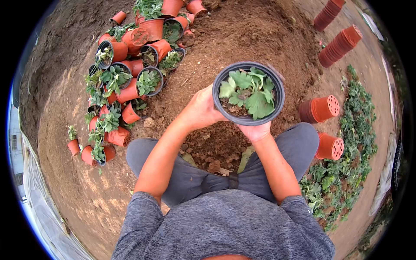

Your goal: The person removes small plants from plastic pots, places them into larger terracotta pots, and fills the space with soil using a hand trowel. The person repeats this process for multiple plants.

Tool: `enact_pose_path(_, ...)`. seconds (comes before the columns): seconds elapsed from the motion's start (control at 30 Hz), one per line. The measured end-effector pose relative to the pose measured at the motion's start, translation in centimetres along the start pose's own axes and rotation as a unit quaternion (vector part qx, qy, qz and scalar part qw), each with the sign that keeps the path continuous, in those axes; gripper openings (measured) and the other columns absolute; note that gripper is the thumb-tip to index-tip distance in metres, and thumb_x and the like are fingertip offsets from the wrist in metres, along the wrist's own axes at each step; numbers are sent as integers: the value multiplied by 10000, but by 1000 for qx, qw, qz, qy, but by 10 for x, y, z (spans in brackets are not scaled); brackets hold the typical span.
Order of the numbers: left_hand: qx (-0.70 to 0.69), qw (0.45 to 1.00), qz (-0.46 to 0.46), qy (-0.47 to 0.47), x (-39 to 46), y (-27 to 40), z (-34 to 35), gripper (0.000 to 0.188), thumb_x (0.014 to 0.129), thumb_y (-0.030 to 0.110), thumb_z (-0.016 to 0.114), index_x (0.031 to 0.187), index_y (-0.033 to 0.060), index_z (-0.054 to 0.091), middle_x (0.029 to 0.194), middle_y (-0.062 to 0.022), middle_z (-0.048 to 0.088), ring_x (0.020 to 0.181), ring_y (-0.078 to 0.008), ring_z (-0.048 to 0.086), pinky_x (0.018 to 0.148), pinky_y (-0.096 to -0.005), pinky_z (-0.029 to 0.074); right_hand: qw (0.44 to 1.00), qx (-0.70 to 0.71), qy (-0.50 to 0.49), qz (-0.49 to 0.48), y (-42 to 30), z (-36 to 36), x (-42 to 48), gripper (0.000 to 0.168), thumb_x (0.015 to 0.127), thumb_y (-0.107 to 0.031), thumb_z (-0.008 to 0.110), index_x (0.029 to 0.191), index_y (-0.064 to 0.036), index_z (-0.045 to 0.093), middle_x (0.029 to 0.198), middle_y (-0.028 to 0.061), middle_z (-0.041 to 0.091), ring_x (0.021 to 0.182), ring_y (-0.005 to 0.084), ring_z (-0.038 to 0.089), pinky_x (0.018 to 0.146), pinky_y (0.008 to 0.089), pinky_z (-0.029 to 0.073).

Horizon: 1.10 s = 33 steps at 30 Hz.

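Note:
Between my two hands is a round plastic plant pot [248,121] with a dark inner rim, raised above the soil. A leafy green seedling [255,92] stands in it, with brown soil showing around the stem. My left hand [203,109] grips the pot's left side, its fingers partly hidden behind the wall. Under the near side, my right hand [256,131] supports the pot, and most of its fingers are out of sight beneath it. Loose brown soil [214,146] lies below, between my bent knees.
To the left, several orange pots with plants [128,91] lie heaped, many tipped over. Nested stacks of pots [341,45] rest at right, near shorter stacks [320,109]. A bed of loose seedlings [347,169] spreads beside my right knee. A soil mound [247,35] rises ahead.

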<state>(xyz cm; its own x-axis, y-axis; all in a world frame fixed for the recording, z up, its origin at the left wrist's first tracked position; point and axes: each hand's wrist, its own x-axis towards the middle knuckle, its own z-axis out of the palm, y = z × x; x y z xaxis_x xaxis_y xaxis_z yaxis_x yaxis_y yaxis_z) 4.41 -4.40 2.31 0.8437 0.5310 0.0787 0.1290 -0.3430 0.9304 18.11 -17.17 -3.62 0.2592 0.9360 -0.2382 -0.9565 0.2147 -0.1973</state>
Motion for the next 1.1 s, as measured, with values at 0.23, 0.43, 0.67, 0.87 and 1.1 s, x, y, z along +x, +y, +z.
enact_pose_path(0.23,18,997,-16,77,-11,16,-54,397,740,107,781,1097,30,627,999,-45,668,831,-73,634,716,-226,495,997,-36,12,-72,-8,2,-3,586,948,-513,463,1379,-115,457,1387,84,491,1253,275,471,1079,460,362)
enact_pose_path(0.43,365,914,147,101,-9,39,-10,312,709,206,776,950,66,637,905,-72,637,886,-273,639,748,-383,528,994,-87,11,-70,-2,2,-3,598,979,-546,344,1377,-114,460,1381,95,500,1268,282,468,1075,480,366)
enact_pose_path(0.67,229,952,170,109,-9,44,-14,185,725,18,727,888,48,645,813,-98,627,749,-274,638,657,-352,526,994,-86,36,-61,-9,-2,-6,594,965,-575,343,1362,-155,479,1368,66,516,1253,261,486,1032,469,405)
enact_pose_path(0.87,350,902,247,-56,-11,40,2,337,721,22,661,1043,113,625,737,-63,550,712,-272,628,615,-390,521,990,-129,40,-28,-6,-2,-10,610,960,-589,341,1352,-145,489,1347,74,537,1235,259,505,1014,485,415)
enact_pose_path(1.1,-101,974,36,202,-13,5,-35,48,885,53,634,918,69,603,882,-61,684,664,-122,598,587,-265,481,991,-111,70,-6,-7,-2,-9,670,913,-674,347,1392,-215,434,1414,77,464,1273,327,454,954,626,392)
